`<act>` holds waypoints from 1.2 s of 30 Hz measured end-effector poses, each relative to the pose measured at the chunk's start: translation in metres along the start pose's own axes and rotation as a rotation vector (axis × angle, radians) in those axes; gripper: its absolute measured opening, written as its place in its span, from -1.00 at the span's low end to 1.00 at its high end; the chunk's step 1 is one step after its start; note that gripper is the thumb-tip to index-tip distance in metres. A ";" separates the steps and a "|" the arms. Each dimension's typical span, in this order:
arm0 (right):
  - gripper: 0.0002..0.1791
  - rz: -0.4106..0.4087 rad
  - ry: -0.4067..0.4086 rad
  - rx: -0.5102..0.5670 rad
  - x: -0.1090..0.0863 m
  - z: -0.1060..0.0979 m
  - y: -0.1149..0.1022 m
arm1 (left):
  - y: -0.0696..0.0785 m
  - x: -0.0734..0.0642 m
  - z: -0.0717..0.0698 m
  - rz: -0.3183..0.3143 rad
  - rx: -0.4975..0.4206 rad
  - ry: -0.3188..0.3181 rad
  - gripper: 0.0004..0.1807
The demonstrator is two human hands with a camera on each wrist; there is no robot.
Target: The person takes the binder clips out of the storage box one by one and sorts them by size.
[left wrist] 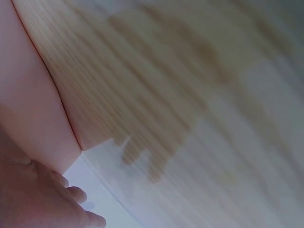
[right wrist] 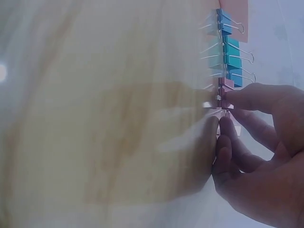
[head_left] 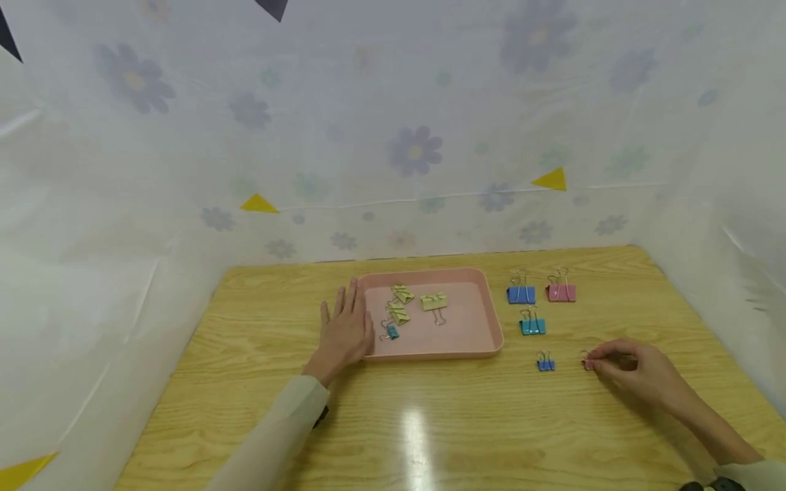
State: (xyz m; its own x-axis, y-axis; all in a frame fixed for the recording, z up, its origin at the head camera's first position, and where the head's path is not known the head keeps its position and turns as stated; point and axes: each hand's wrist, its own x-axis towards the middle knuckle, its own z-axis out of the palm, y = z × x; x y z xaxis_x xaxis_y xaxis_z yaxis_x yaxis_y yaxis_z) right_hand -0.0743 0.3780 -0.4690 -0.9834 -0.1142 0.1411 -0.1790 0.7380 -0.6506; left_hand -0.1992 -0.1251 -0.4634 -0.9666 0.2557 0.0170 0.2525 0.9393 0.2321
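Pink and small, a binder clip (head_left: 588, 365) is pinched between the thumb and fingertips of the right hand (head_left: 641, 374) at the right of a wood-grained desk (head_left: 368, 429), its body largely covered by the fingers. Nothing is gripped by the left hand (head_left: 346, 333), whose fingers are stretched out along the left side of a pale pink tray (head_left: 463, 334); whether the thumb is hooked over the rim cannot be told.

To the right of the tray, a large blue clip (head_left: 521, 294) and a large pink clip (head_left: 561, 292) are lined up at the back, a teal clip (head_left: 532, 326) is set nearer, and a small blue clip (head_left: 546, 365) is stood just left of the pinched one. Their wire handles are pointed upward. In the tray, three yellow clips (head_left: 434, 302) and a small teal clip (head_left: 393, 332) are held.

Little weight is to be expected of the pinched clip. Its body is judged to be stiff and hard to break, though smooth enough to be slipped from a loose pinch, and its thin wires are likely to be swung if brushed. The surest hold is judged to be offered by the flat sides of the body, near the spine, rather than by the handles.
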 end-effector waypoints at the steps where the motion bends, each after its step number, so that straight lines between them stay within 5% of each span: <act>1: -0.90 -0.005 0.000 -0.007 0.000 -0.001 -0.001 | 0.000 0.000 -0.001 -0.001 -0.001 -0.002 -0.31; 21: -0.73 0.005 0.022 0.030 0.003 -0.009 -0.003 | 0.001 -0.001 -0.003 0.004 0.000 0.010 -0.31; 36: -0.66 -0.123 0.142 0.102 0.011 0.001 -0.049 | 0.000 0.000 0.002 0.007 -0.008 0.017 -0.31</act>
State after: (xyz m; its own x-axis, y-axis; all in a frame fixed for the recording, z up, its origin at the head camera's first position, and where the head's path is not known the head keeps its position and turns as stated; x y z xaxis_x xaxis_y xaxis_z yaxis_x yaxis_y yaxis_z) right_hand -0.0764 0.3402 -0.4367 -0.9412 -0.0986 0.3231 -0.3063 0.6526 -0.6930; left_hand -0.1991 -0.1247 -0.4649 -0.9655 0.2582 0.0354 0.2590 0.9358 0.2393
